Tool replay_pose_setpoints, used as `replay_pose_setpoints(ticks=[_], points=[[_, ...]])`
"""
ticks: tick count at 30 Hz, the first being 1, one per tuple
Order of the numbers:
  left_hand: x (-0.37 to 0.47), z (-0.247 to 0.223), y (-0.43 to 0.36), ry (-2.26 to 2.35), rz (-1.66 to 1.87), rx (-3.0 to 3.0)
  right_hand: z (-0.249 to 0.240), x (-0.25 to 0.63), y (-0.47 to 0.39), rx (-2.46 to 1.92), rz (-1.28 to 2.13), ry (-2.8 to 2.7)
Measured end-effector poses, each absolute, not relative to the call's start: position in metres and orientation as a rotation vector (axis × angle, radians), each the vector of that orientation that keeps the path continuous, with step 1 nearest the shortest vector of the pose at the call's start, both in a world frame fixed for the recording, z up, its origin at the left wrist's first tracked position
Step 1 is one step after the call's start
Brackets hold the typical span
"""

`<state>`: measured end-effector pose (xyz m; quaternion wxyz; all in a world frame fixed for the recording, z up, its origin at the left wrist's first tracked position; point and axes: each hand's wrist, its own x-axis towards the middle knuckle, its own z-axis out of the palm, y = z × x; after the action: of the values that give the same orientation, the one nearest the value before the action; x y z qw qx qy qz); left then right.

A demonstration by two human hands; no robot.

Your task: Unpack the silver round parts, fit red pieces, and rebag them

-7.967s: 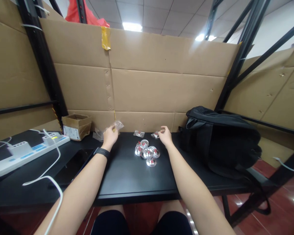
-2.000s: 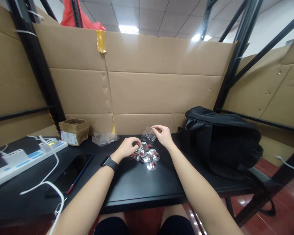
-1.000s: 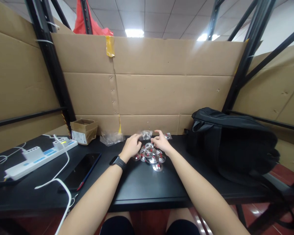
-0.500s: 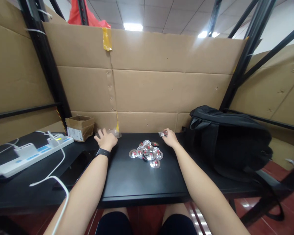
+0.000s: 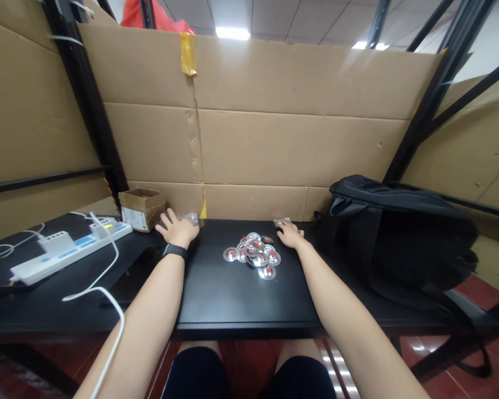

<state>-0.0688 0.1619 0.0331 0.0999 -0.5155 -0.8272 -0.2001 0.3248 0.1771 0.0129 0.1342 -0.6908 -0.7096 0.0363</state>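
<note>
My left hand (image 5: 177, 228) rests on the back left of the black table with its fingers spread. Beside it and partly behind it lies a crumpled clear plastic bag (image 5: 192, 217). On the right, my right hand (image 5: 290, 233) lies with fingers stretched out, touching or just in front of a small clear plastic packet (image 5: 281, 222), partly hidden by the fingers. Between the hands sits a loose pile of shiny round metal discs (image 5: 258, 252) with red marks at their centres, touched by neither hand.
A small open cardboard box (image 5: 142, 209) stands at the back left. A white power strip (image 5: 72, 252), white cable and dark flat device (image 5: 135, 274) lie on the left. A black backpack (image 5: 399, 238) takes up the right side. Cardboard walls (image 5: 253, 144) enclose the back.
My right hand has opened from its grip on the small packet, which now lies at its fingertips. My left hand stays spread by the plastic bag. The view has shifted slightly.
</note>
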Motion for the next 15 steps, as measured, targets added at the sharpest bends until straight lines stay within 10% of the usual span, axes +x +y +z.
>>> replay_pose_setpoints(ticks=[15], points=[[-0.080, 0.033, 0.151, -2.440, -0.588, -1.667, 0.033, 0.316, 0.156, -1.905, 0.155, -2.152]])
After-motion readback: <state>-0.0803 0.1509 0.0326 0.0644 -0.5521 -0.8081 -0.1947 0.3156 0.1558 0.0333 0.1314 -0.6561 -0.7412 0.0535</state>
